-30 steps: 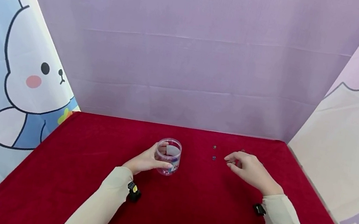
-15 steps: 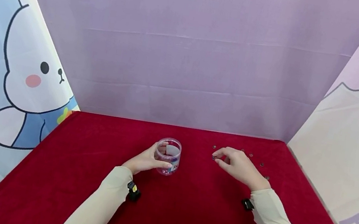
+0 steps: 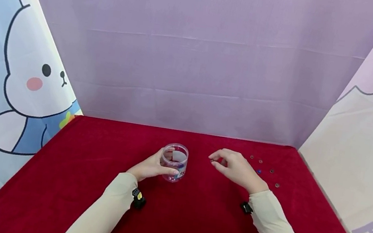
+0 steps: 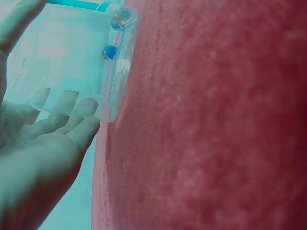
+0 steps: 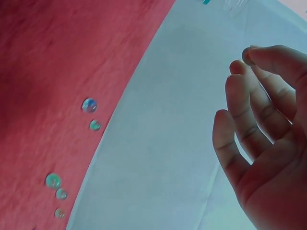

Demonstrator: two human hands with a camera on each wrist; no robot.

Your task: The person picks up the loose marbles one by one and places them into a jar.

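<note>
My left hand (image 3: 154,165) grips a clear plastic jar (image 3: 173,178) round its side, the thumb across the front; the jar is upright, with its mouth open. Through its wall in the left wrist view, a blue marble (image 4: 110,52) and a clear one (image 4: 121,17) lie at the bottom. To the right of the jar, my right hand (image 3: 236,170) pinches a small marble (image 5: 246,56) between thumb and finger; the other fingers are loosely bent. Behind that hand, a blue marble (image 3: 259,171) and several clear ones, one of them a small marble (image 3: 277,185), lie on the cloth.
A dark red cloth (image 3: 92,199) covers the table. A lilac curtain (image 3: 196,53) hangs along its back edge. Printed white and blue sheets, one with a cartoon rabbit (image 3: 39,97), flank both sides. Each wrist carries a small black camera (image 3: 138,198).
The right hand has moved left, over where two marbles lay, toward the jar, and now pinches a marble. Marbles behind it have come into view. The left hand and jar stay put.
</note>
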